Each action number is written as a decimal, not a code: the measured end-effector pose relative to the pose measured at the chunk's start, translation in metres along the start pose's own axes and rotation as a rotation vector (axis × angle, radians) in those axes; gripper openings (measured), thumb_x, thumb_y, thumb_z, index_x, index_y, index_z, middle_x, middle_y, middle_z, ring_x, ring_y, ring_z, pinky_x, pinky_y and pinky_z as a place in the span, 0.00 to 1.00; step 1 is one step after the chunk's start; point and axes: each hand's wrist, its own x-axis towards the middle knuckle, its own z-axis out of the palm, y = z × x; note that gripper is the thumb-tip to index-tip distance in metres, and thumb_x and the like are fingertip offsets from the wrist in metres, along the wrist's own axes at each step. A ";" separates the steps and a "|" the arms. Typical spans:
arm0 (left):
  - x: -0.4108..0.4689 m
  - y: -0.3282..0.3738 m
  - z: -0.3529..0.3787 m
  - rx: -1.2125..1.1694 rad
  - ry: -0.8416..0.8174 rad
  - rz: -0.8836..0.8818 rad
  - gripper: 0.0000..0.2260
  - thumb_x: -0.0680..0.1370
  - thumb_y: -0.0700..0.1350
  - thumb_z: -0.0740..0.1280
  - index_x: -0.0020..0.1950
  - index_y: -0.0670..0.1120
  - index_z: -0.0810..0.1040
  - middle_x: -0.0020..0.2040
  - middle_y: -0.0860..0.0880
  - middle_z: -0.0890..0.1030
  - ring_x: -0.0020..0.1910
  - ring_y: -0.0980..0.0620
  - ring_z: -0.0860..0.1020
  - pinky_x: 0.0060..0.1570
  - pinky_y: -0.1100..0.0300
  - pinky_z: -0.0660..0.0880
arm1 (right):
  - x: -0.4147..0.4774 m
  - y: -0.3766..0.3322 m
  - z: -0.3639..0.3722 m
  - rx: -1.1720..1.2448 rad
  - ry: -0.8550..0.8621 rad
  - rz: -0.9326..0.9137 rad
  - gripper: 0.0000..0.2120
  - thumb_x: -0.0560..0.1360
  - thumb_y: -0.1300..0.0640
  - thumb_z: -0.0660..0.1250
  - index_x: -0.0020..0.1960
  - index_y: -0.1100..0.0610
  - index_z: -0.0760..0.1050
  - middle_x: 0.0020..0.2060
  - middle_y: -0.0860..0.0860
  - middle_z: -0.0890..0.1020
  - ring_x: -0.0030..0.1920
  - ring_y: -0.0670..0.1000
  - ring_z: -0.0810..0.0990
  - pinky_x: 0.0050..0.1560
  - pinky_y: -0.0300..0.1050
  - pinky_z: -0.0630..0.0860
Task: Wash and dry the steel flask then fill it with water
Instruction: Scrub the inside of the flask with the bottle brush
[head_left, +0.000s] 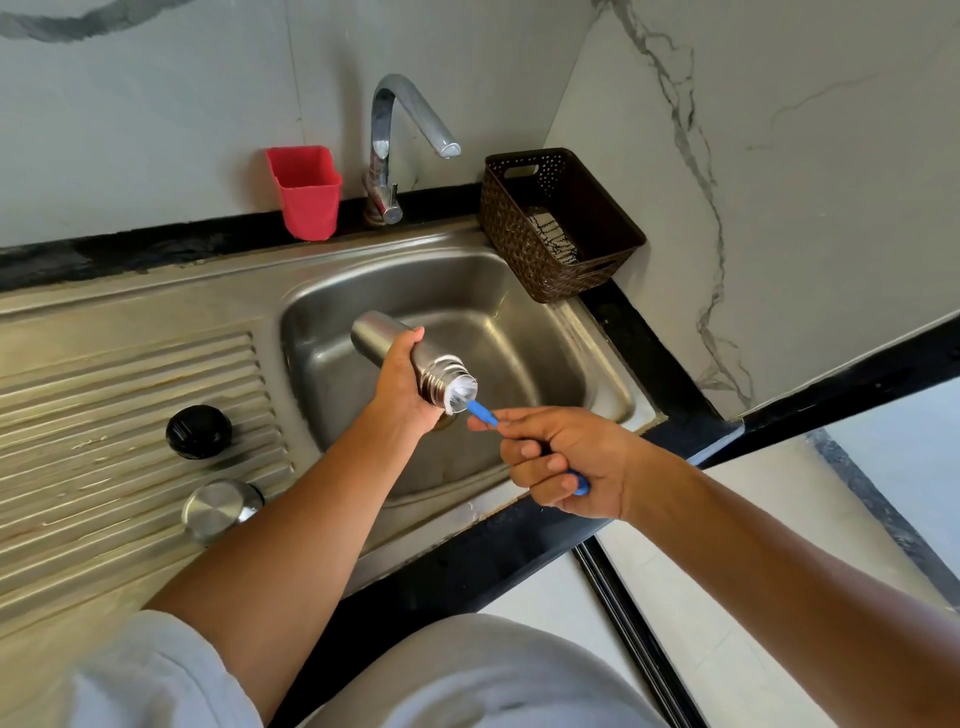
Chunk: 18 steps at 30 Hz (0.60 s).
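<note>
Steel flask is held over the sink basin, lying nearly level, its base toward the far-left corner of the basin and its open threaded mouth toward the near-right. It is clear of the basin floor. A thin white ring of suds sits at the shoulder, just behind the threads.

Left hand grips the flask from the near side around its middle, fingers wrapped and clamped on the body; thumb side hidden behind the flask.

Right hand holds the blue handle of a bottle brush, fingers closed on it, the index finger and thumb pinching the shaft near the front. The handle's end shows below the palm. White bristles fill the flask mouth; how far the brush head reaches inside cannot be told.

On the ribbed drainboard to the left of the basin, toward its near edge: a black stopper and, just nearer the camera, a steel cap lying tilted. The two are near each other, not touching.

Along the far edge of the desk: a red cup left of the tap, and a brown woven basket in the far-right corner with a patterned cloth inside. Tap spout points over the basin; no water stream visible.

Both forearms are bare; pale grey clothing at the bottom of the view.
</note>
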 end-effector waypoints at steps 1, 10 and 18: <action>0.004 -0.002 0.001 -0.008 -0.014 0.014 0.18 0.74 0.48 0.76 0.57 0.42 0.76 0.40 0.45 0.79 0.35 0.47 0.80 0.45 0.49 0.82 | -0.001 0.000 0.003 -0.053 0.052 -0.009 0.14 0.85 0.62 0.60 0.68 0.60 0.78 0.30 0.50 0.67 0.22 0.43 0.62 0.17 0.34 0.63; 0.040 -0.007 -0.008 0.179 0.181 0.080 0.39 0.58 0.52 0.81 0.68 0.46 0.78 0.53 0.46 0.86 0.39 0.43 0.86 0.37 0.43 0.83 | 0.004 0.011 0.008 -1.597 0.487 -0.373 0.19 0.85 0.57 0.57 0.74 0.44 0.71 0.38 0.49 0.77 0.36 0.52 0.77 0.34 0.47 0.74; 0.073 -0.029 -0.012 0.187 0.164 -0.001 0.47 0.51 0.52 0.82 0.70 0.46 0.75 0.56 0.47 0.85 0.40 0.43 0.86 0.41 0.42 0.82 | 0.011 0.016 0.022 -1.785 0.534 -0.321 0.27 0.81 0.63 0.62 0.78 0.47 0.66 0.48 0.55 0.81 0.46 0.58 0.81 0.38 0.49 0.72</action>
